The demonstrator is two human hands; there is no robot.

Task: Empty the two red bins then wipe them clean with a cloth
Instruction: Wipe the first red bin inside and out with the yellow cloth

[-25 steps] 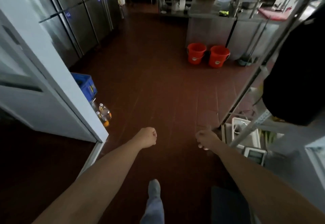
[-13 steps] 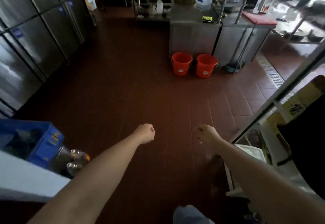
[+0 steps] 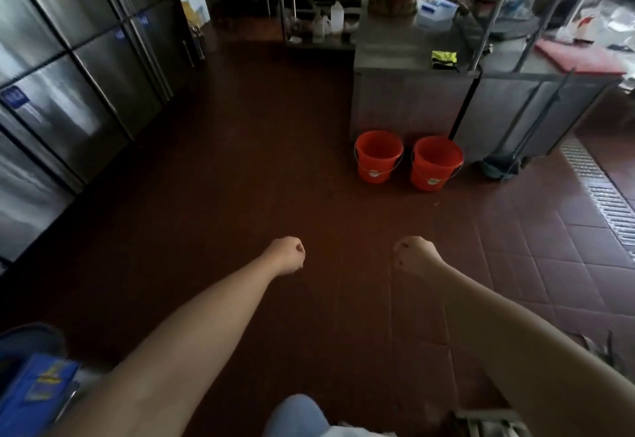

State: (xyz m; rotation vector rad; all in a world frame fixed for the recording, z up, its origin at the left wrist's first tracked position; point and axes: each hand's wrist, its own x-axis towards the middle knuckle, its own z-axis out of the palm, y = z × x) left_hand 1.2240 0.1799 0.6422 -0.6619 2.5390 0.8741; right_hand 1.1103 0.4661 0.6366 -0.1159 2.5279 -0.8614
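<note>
Head view, reading left to right. Steel refrigerator doors [image 3: 68,93] line the far left wall, and a blue crate [image 3: 31,392] sits at the near left edge.

The left hand [image 3: 287,255] is held out over the tiled floor [image 3: 240,179], its fingers [image 3: 298,250] curled into a fist that holds nothing. The right hand [image 3: 414,254] is level with it and just apart, its fingers [image 3: 400,254] likewise curled in and empty.

Both task items stand upright on the floor, well apart from the hands, far ahead and somewhat to the right. The left red bin [image 3: 378,158] and the right red bin [image 3: 436,165] sit just beside each other against the foot of the steel bench [image 3: 412,93], wire handles hanging down their near faces. Their contents cannot be told from here.

A yellow-green cloth [image 3: 444,57] lies on the bench top above them. A mop [image 3: 498,165] leans further right, and a drain grate [image 3: 604,189] runs along the far right.

Assessment: emptying has not begun. The right hand is the nearer to both bins, and the coming move calls for closing the gap forward and rightward before either handle can be reached.
</note>
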